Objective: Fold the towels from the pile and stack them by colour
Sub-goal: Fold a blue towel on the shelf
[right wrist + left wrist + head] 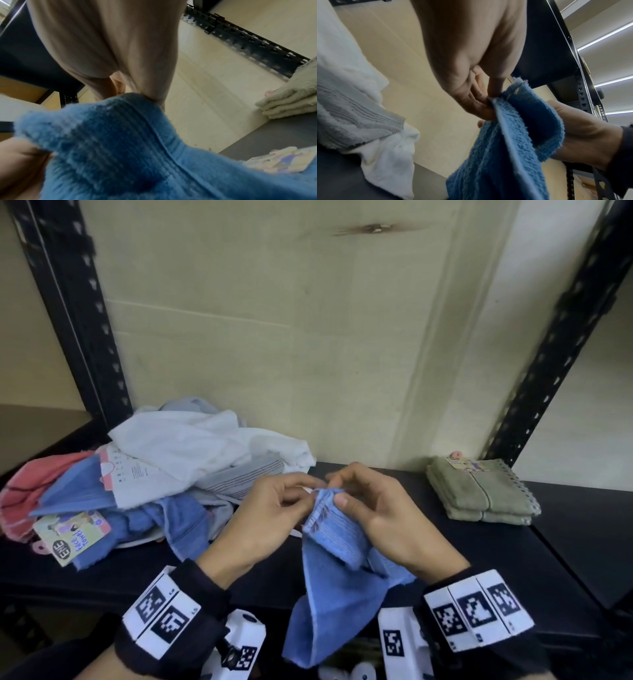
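A blue towel (337, 583) hangs in front of me, above the dark shelf (394, 508). My left hand (274, 508) pinches its top edge with thumb and fingertips. My right hand (373, 508) grips the same bunched edge just beside it, thumb on top. The left wrist view shows the blue towel (513, 142) draped from my left fingers (481, 100) over the right hand (583, 135). Blue terry (111, 148) fills the right wrist view. A loose pile of towels (144, 470) in white, blue and pink lies at the left. Folded green towels (479, 494) are stacked at the right.
A printed face-towel label (73, 534) lies at the pile's front; another label (281, 161) shows beside the held towel in the right wrist view. Black perforated rack posts (561, 337) stand left and right of a pale back panel (291, 337). Bare shelf lies between pile and green stack.
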